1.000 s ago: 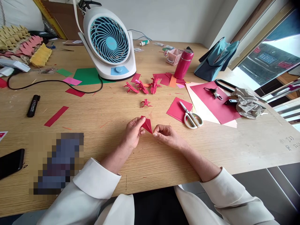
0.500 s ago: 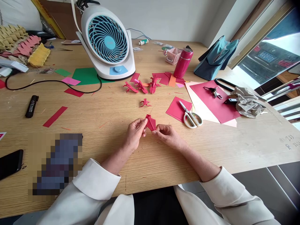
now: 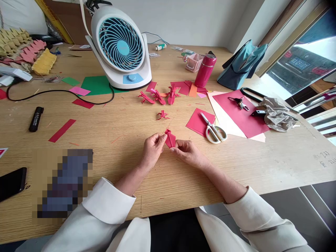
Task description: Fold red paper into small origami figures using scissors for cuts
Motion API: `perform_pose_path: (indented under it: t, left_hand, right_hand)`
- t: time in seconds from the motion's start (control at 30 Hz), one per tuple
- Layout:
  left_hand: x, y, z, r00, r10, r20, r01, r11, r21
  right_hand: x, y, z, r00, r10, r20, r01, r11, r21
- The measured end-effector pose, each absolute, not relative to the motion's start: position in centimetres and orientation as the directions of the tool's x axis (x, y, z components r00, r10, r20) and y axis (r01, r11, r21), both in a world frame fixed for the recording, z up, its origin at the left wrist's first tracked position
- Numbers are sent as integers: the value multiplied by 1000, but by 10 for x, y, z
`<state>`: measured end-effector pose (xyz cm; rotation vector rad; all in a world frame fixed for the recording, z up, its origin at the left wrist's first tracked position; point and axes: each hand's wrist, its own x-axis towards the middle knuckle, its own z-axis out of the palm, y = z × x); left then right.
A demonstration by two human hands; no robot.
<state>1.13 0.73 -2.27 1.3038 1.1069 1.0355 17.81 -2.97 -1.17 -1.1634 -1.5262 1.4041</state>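
Between my two hands is a small folded red paper (image 3: 170, 139), kite-shaped with creases down its face. My left hand (image 3: 152, 148) pinches its left edge between thumb and fingers. At the lower right corner, the closed fingertips of my right hand (image 3: 189, 152) grip it too. Just beyond lies a small red origami figure (image 3: 162, 114). Farther back sit several more folded red figures (image 3: 159, 96) in a row. To the right, scissors (image 3: 215, 132) with white handles rest partly on a stack of red paper squares (image 3: 198, 120).
A white fan (image 3: 123, 49) stands at the back, its black cable (image 3: 52, 98) curving left. A pink bottle (image 3: 206, 70) and a teal bag (image 3: 240, 66) are back right. On the left lie a black marker (image 3: 36, 119), a red paper strip (image 3: 62, 130) and a phone (image 3: 12, 183).
The folded paper has shifted very slightly to the right, along with my left hand's fingers. Both hands keep their hold; the things on the table have stayed in place.
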Motion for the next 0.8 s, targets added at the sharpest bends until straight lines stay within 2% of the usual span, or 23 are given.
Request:
perform_pose_path:
  t: [0.17, 0.43, 0.8]
  left_hand:
    - [10, 9, -22, 249, 968, -28, 74, 10, 997]
    - [9, 8, -17, 263, 960, 97, 231, -161, 959]
    - [10, 8, -17, 305, 938, 163, 209, -233, 950]
  right_hand:
    - [178, -31, -12, -288, 957, -26, 179, 27, -983]
    - [178, -31, -8, -312, 949, -44, 207, 23, -978]
    - [179, -32, -10, -338, 941, -27, 293, 78, -953]
